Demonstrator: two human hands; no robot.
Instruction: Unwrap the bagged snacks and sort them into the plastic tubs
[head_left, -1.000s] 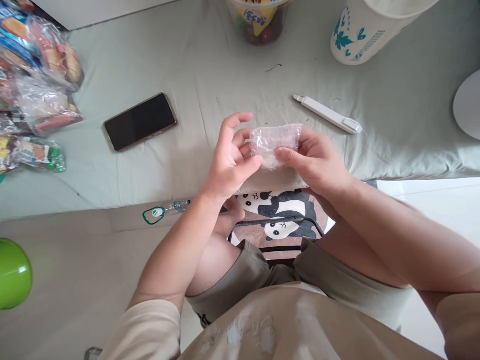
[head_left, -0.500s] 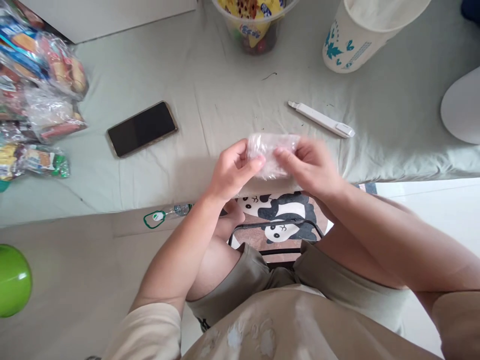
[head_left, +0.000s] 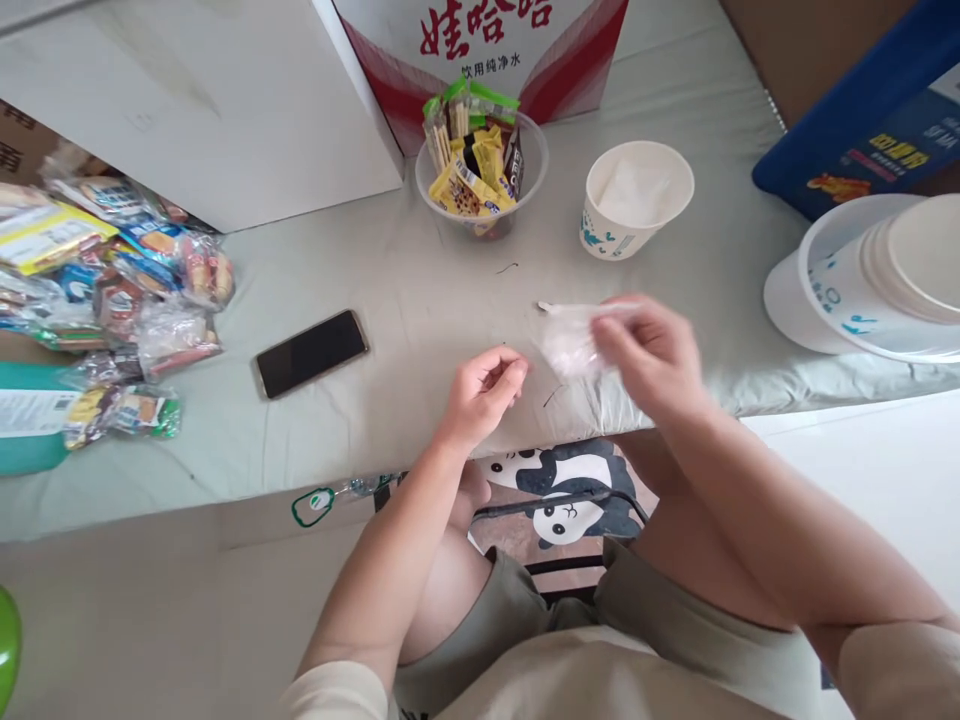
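My right hand [head_left: 652,355] pinches a crumpled clear plastic wrapper [head_left: 568,342], smeared by motion, above the cloth-covered surface. To its left, apart from the wrapper, is my left hand [head_left: 486,390]; its fingers are curled and the thumb presses on the forefinger. Whether a small scrap is between them I cannot make out. Only the tip of the white box cutter [head_left: 544,305] shows behind the wrapper. Beyond my right hand stands a paper cup [head_left: 600,238] with clear plastic inside. A clear bowl [head_left: 534,175] at the back holds several packed snacks.
A black phone [head_left: 311,353] lies left of my hands. Packed snacks [head_left: 150,290] are heaped at the far left beside a white box [head_left: 300,130]. A white bucket [head_left: 787,310] with stacked paper cups stands right. A red-and-white carton [head_left: 487,60] is behind the bowl.
My hands have come apart. The left hand has let go of the wrapper, and the right hand has carried it to the right, over the box cutter. The view has tilted up.
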